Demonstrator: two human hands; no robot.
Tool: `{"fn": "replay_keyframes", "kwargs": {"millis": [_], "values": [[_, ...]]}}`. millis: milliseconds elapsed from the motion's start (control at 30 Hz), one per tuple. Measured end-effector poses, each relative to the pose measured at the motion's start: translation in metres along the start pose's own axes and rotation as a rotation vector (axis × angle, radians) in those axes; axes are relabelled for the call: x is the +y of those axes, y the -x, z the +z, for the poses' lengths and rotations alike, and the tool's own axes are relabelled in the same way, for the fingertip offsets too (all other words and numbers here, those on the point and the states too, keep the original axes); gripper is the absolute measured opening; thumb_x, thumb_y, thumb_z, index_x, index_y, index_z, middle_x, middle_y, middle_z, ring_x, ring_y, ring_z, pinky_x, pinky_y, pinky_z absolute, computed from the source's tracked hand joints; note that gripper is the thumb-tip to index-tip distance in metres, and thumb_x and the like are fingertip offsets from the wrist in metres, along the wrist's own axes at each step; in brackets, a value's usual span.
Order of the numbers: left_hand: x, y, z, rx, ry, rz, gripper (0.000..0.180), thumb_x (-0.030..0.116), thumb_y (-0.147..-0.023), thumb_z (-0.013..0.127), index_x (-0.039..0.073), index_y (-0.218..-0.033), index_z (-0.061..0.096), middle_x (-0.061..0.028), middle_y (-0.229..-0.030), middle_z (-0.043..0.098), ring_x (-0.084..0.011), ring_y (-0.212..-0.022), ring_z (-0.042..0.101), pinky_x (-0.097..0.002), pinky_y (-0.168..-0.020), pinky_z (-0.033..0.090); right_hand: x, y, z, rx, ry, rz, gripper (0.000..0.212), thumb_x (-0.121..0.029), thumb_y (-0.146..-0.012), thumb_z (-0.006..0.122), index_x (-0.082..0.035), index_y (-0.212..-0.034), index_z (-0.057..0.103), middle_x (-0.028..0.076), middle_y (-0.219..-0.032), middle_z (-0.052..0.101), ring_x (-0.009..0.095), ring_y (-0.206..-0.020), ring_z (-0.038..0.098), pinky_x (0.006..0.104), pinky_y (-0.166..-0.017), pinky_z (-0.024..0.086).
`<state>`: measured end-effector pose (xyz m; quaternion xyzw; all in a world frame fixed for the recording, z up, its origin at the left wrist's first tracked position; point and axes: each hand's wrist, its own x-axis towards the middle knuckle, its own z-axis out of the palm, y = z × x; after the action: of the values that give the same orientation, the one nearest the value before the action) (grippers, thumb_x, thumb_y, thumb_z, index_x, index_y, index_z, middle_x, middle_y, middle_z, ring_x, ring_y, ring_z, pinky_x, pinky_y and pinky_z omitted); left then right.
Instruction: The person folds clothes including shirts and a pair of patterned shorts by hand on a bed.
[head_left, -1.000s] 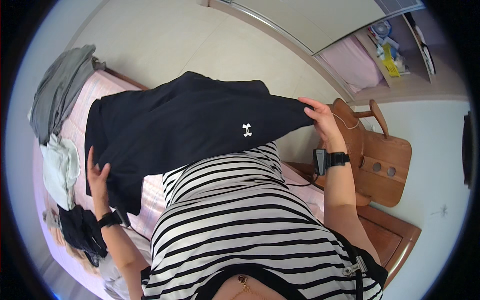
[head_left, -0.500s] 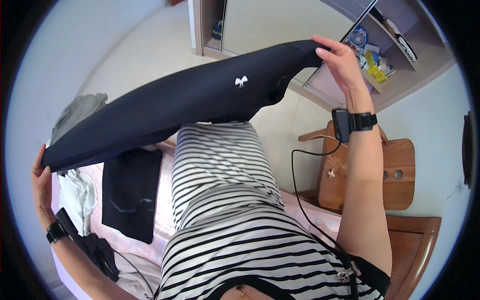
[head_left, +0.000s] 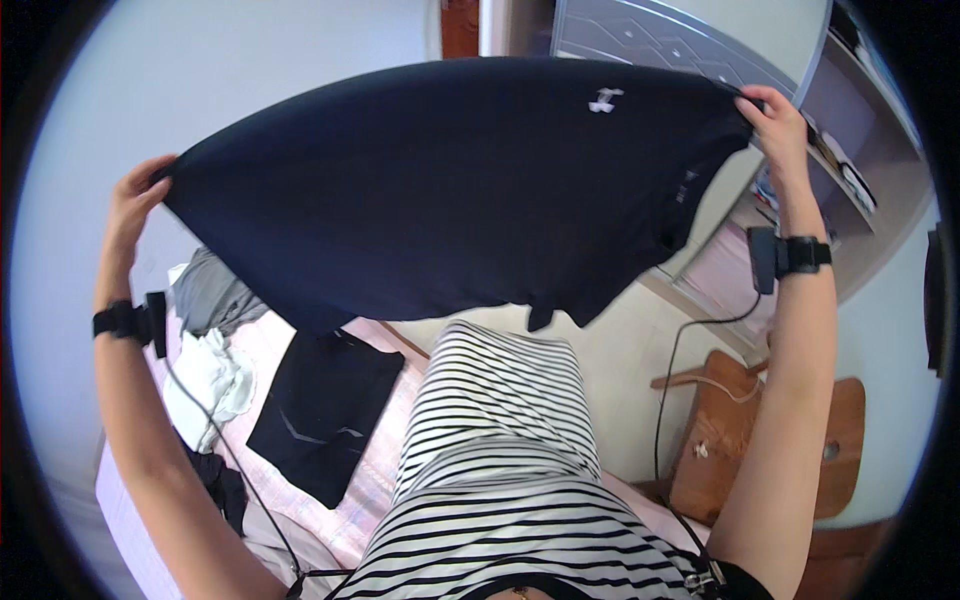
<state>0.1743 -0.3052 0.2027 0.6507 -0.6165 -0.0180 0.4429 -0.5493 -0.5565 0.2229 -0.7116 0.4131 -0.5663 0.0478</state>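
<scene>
Dark shirt (head_left: 450,190) stretched between hands, hiding wall and fingertips.

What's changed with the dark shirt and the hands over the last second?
Both hands have lifted the dark shirt off the body and spread it wide overhead. The left hand rose from low beside the bed to the upper left; the right hand went up and outward. Both keep their grip. The folded black garment on the bed is now uncovered.

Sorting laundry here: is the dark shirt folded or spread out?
Spread out: the dark shirt hangs stretched between the left hand and right hand.
</scene>
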Motion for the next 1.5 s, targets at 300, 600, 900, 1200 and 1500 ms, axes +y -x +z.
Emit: {"fn": "replay_keyframes", "kwargs": {"millis": [300,600,900,1200,1500], "values": [[0.017,0.017,0.040,0.113,0.498,-0.365,0.051,0.010,-0.090,0.057,0.004,-0.135,0.034,-0.0100,-0.107,0.058,-0.0148,-0.091,0.058,-0.0276,-0.077,0.049,0.006,-0.021,-0.012,0.066,-0.103,0.024,0.019,-0.006,-0.081,0.066,-0.002,-0.099,0.064,-0.005,-0.077,0.060,0.003,-0.070,0.053,0.0168,-0.064,0.042],[0.017,0.010,0.038,-0.030,0.372,-0.266,0.035,0.014,-0.090,0.057,0.001,-0.123,0.054,-0.0063,-0.114,0.058,-0.0127,-0.103,0.053,-0.0273,-0.092,0.041,-0.005,-0.020,-0.014,0.143,0.217,0.013,0.020,-0.009,-0.079,0.069,-0.003,-0.097,0.065,-0.002,-0.080,0.063,0.004,-0.072,0.056,0.0189,-0.065,0.044],[-0.009,-0.006,0.021,-0.030,0.099,-0.005,0.020,0.001,-0.081,0.061,0.001,-0.101,0.064,0.0004,-0.090,0.063,-0.0071,-0.082,0.057,-0.0213,-0.075,0.045,-0.004,-0.010,-0.010,0.119,0.179,0.002,0.021,-0.015,-0.075,0.073,-0.003,-0.091,0.068,-0.003,-0.067,0.059,0.006,-0.061,0.048,0.0232,-0.055,0.039],[-0.034,-0.022,-0.003,0.325,-0.186,0.025,0.023,0.024,-0.087,0.065,0.002,-0.089,0.066,0.0041,-0.080,0.059,-0.0035,-0.078,0.050,-0.0193,-0.072,0.039,-0.001,-0.022,-0.010,0.007,-0.249,0.161,0.028,-0.018,-0.083,0.067,0.001,-0.104,0.063,0.003,-0.089,0.065,0.010,-0.078,0.058,0.0230,-0.071,0.045],[0.041,0.099,0.072,1.342,0.202,0.347,0.027,0.020,-0.096,0.045,-0.003,-0.103,0.056,-0.0113,-0.097,0.059,-0.0169,-0.088,0.055,-0.0276,-0.081,0.045,-0.066,0.080,-0.022,1.343,0.030,-0.110,0.017,-0.007,-0.083,0.058,0.009,-0.078,0.059,0.012,-0.074,0.061,0.018,-0.067,0.055,0.0323,-0.065,0.045]]}}
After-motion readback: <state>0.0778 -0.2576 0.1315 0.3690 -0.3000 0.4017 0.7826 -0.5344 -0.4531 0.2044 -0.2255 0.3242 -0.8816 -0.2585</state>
